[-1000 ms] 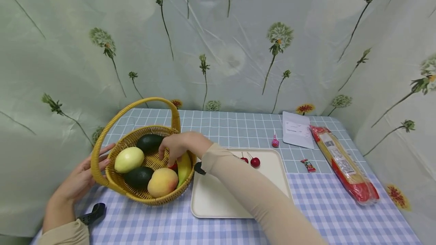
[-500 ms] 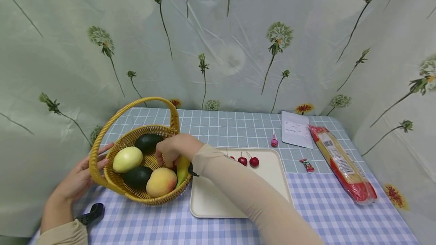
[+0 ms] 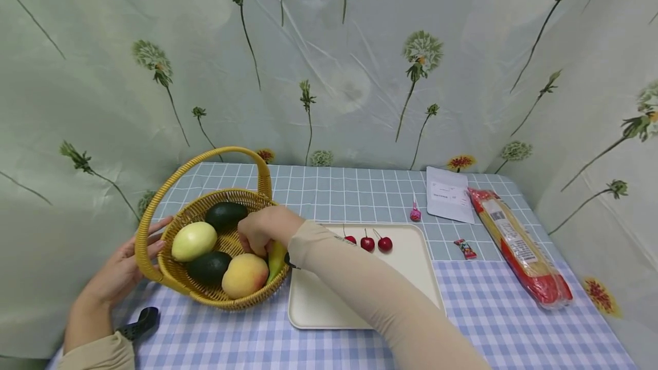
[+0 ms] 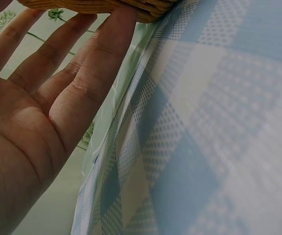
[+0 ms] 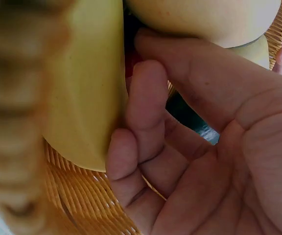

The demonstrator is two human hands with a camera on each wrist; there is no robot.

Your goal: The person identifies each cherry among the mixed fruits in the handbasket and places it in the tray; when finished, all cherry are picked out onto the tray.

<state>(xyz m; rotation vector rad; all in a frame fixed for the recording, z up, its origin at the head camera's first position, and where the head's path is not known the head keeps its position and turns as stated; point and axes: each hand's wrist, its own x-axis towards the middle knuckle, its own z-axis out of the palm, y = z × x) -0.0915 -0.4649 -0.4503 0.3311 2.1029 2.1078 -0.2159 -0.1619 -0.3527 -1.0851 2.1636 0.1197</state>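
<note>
A yellow wicker basket [image 3: 231, 304] with a tall handle stands at the left. My left hand [image 3: 120, 270] rests its outstretched fingers against the basket's left side, near the handle's foot. Inside the basket is my right hand [image 3: 266, 228], its fingers curled down between the banana [image 3: 277, 258] and the peach [image 3: 245, 276]. In the right wrist view, thumb and index finger pinch at a small red fruit [image 5: 130, 64], mostly hidden by the fingers. A pale yellow-green fruit [image 3: 194, 241] and two dark green fruits, one at the back [image 3: 226, 216], lie there too.
Right of the basket a cream tray [image 3: 329, 310] carries three cherries [image 3: 367, 244], under my right forearm. Farther right lie a lollipop [image 3: 415, 213], a small wrapped candy [image 3: 465, 249], a white pouch [image 3: 448, 196] and a long red-and-clear packet [image 3: 519, 247].
My right hand has dipped lower into the basket and its fingers have curled in over the red fruit, which the head view no longer shows. The left hand stays put.
</note>
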